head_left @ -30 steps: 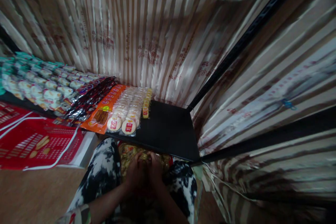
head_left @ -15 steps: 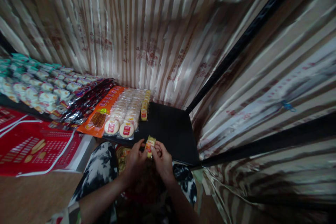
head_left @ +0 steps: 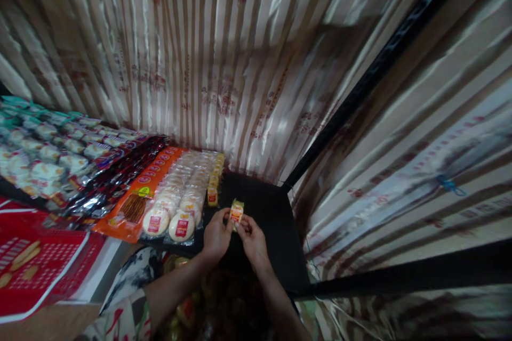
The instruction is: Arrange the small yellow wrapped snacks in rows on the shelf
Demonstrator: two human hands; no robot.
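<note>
A small yellow snack packet with a red label (head_left: 237, 212) is held between my two hands over the black shelf (head_left: 268, 224). My left hand (head_left: 218, 233) pinches its left side, and my right hand (head_left: 251, 237) grips its lower right edge with thumb and fingers. Just to the left, a row of similar yellow packets (head_left: 213, 192) runs back along the shelf. Beside that row lie clear-wrapped round white crackers (head_left: 182, 226) with red labels. More yellow packets (head_left: 186, 309) sit in the dim space below my forearms, partly hidden.
Left of the crackers are an orange snack bag (head_left: 132, 208), dark shiny packs (head_left: 104, 192) and many white packets (head_left: 44, 170). A red basket (head_left: 60, 261) stands at lower left. Striped sheeting (head_left: 224, 64) hangs behind, and a black post (head_left: 352, 96) slants at the right.
Both hands have moved forward over the shelf with the yellow packet, closer to the row of yellow packets. The view has tilted, so the shelf goods appear lower and further left.
</note>
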